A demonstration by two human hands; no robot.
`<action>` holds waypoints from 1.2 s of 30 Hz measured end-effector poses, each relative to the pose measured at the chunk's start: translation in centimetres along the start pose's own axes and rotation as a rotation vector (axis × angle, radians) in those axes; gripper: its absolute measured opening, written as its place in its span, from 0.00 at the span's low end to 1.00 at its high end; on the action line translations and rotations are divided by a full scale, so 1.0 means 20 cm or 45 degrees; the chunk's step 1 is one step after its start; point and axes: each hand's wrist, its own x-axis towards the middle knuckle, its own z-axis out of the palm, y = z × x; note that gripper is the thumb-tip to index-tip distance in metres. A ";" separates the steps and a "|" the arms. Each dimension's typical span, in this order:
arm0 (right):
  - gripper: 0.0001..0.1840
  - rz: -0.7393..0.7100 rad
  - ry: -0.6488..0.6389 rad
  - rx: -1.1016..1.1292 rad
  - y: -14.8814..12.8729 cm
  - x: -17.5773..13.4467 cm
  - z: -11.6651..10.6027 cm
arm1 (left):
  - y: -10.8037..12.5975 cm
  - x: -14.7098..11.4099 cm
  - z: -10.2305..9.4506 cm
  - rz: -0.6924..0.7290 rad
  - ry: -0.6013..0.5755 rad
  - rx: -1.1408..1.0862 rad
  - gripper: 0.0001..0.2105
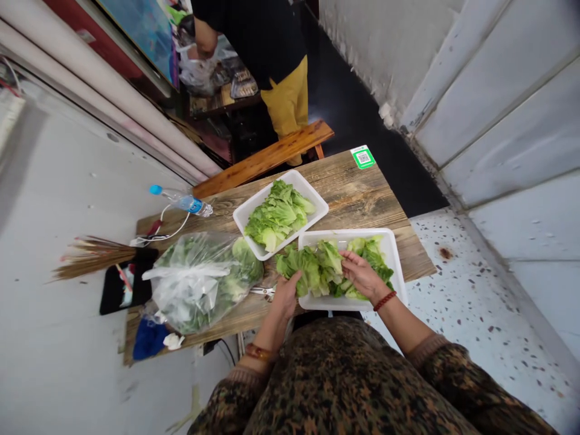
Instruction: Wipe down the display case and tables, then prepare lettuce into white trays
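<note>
Over the left part of the near white tray (397, 260), my left hand (286, 295) is closed on the stem end of some green lettuce leaves (312, 269). My right hand (361, 273) pinches the other side of the same leaves, fingers closed. More lettuce (374, 260) lies in the tray beneath and beside my right hand. A second white tray (319, 204) sits just beyond, tilted on the table, with a pile of lettuce leaves (277, 214) in it. Scissors (263, 291) lie left of my left hand, partly hidden.
A clear plastic bag of greens (199, 287) fills the wooden table's (362, 196) left side. Behind it lie a water bottle (183, 200) and a white cable (174, 232). A blue cloth (148, 339) is at the near left corner. A person (258, 42) stands beyond the wooden bench (272, 154).
</note>
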 end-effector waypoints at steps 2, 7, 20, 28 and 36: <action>0.17 -0.060 0.023 -0.025 -0.02 -0.04 0.05 | -0.01 -0.01 0.03 -0.036 -0.041 0.012 0.20; 0.12 -0.460 -0.210 -0.532 -0.05 -0.12 0.22 | -0.04 -0.05 0.08 -0.109 -0.188 0.036 0.20; 0.15 -0.403 -0.123 -1.052 0.07 -0.01 0.12 | 0.10 -0.06 -0.08 0.217 0.230 0.018 0.21; 0.16 -0.409 -0.243 -1.386 0.20 0.02 0.34 | 0.12 -0.07 -0.05 0.257 0.225 -0.024 0.21; 0.20 -0.315 0.027 -0.805 0.16 0.04 0.03 | 0.11 -0.04 -0.04 0.202 0.220 -0.050 0.21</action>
